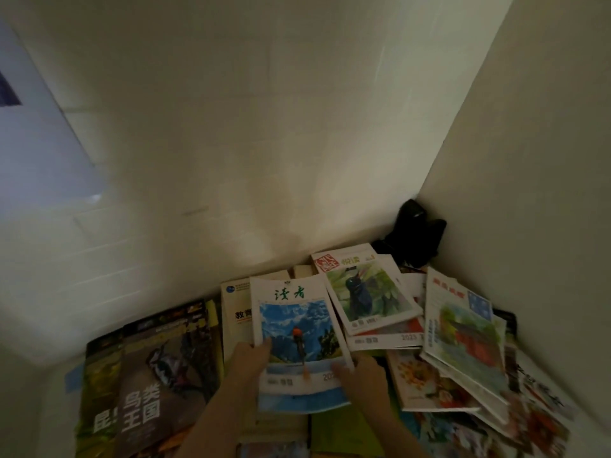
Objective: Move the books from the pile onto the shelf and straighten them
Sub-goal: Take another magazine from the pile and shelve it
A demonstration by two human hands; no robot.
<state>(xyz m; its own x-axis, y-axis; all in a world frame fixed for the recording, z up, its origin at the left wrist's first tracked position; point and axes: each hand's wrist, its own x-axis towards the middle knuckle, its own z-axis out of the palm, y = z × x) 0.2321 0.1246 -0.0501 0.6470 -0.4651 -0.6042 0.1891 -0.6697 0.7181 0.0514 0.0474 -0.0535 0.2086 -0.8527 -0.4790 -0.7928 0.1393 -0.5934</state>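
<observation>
A dark bird magazine (158,368) with large white characters is lying flat at about eight o'clock in the head view, overlapping a greener cover (96,391) on its left. Just right of it, a white book (236,305) with a blue round logo is peeking out from under the centre pile.

At six o'clock the left hand (246,361) is gripping the left edge of the blue-and-white magazine (297,328), thumb curled over the cover and the remaining fingers hidden beneath. The right hand (363,378) is pinching the same magazine's lower right corner, thumb lying on the cover. The magazine is sitting face up, tilted slightly, over the middle of the pile.

Toward one o'clock a magazine with a blue bird painting (367,292) is resting on other loose issues. At three o'clock a magazine with a red house painting (463,332) is leaning across a fanned, untidy heap (439,385) that is spreading to four o'clock.

A black object (413,233), too dark to identify, is sitting in the far corner at one o'clock, against the white walls (264,127).
</observation>
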